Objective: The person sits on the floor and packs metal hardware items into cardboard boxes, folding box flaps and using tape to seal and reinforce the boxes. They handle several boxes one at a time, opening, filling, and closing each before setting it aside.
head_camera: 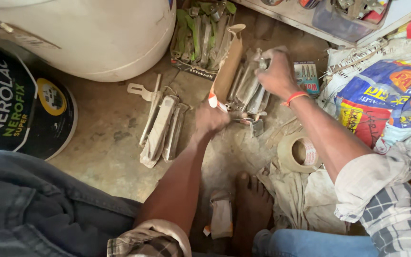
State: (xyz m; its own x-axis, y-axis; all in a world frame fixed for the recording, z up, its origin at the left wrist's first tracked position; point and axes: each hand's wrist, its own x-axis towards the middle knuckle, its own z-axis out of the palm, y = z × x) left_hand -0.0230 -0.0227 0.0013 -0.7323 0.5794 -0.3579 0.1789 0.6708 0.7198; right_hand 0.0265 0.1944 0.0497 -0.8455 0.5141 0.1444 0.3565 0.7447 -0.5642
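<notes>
At six o'clock a bare foot (250,202) rested on the dusty floor (105,143), toes pointing toward twelve, with a crumpled cloth (291,190) just beside it at its three o'clock. Both forearms, sleeves rolled to the elbow, reached out from the bottom edge toward twelve. The left hand (210,119) was closed, knuckles up, pinching the near lower corner of an open cardboard box (229,66) that lay tilted on the floor. At nine o'clock of that hand, a small bundle of wrapped metal pieces (160,128) lay on the floor, close but apart from it. A roll of tape (299,152) sat under the right forearm. The right hand (276,71), with an orange band at the wrist, was bent down over the box, fingers curled around the wrapped metal pieces (248,88) packed inside it. Farther off, at eleven o'clock, stood a large white drum (96,33); at twelve, a second box of green-wrapped pieces (200,33).
</notes>
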